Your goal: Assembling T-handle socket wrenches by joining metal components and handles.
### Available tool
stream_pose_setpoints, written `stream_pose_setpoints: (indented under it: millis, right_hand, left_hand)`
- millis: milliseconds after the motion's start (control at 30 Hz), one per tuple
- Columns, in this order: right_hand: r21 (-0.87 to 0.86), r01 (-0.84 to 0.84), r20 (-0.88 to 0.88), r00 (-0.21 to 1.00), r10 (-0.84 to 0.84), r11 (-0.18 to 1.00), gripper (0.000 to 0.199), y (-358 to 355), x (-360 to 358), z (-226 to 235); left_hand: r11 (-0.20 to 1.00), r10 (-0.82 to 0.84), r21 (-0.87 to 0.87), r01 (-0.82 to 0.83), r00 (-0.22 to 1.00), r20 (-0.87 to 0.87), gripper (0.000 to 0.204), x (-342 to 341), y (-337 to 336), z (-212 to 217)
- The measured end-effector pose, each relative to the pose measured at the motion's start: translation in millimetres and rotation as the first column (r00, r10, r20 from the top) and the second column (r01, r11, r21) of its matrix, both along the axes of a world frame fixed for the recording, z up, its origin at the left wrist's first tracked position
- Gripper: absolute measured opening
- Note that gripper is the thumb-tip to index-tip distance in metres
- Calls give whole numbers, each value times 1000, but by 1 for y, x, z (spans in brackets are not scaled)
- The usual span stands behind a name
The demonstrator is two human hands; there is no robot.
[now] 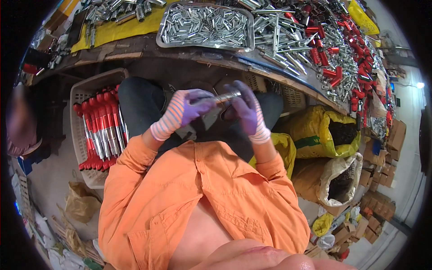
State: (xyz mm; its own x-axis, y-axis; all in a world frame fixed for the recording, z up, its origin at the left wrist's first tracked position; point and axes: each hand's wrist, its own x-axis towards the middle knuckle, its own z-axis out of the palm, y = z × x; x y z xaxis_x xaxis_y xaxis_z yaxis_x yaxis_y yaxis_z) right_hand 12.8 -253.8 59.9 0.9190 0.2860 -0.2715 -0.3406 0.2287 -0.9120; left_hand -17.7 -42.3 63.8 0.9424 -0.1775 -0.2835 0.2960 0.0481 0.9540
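Over my lap, both hands wear purple-palmed gloves with striped cuffs. A short shiny metal tube (228, 96) spans the gap between them. My left hand (191, 107) is closed around its left end, which the fingers hide. At the other end, my right hand (246, 108) has its fingers bent around the tube, slightly blurred. Ahead of my hands, on the bench, a metal tray (160, 39) holds many small silver tubes. Longer metal tubes (276, 36) lie loose to its right, beside red plastic parts (318, 56).
The bench edge (202, 58) curves across ahead of my knees. A beige plastic basket (77, 121) at my left holds red-and-silver tools (104, 121). Open sacks, one yellow (310, 128) and one brown-white (310, 180), stand at my right. Another person (22, 121) is at far left.
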Motion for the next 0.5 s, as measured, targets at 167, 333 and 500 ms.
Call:
stream_pose_setpoints:
  millis: [167,333,500]
  right_hand:
    - [-503,425,719,689,92,753,17,-50,156,35]
    - [-609,779,754,511,412,149,35,-51,366,66]
    - [-628,709,296,599,745,-321,38,-123,492,58]
  left_hand:
    - [970,244,52,-239,960,-135,19,24,33,2]
    - [996,65,-42,-73,982,-176,24,10,22,-12]
    - [998,-40,31,52,953,-302,22,11,22,-7]
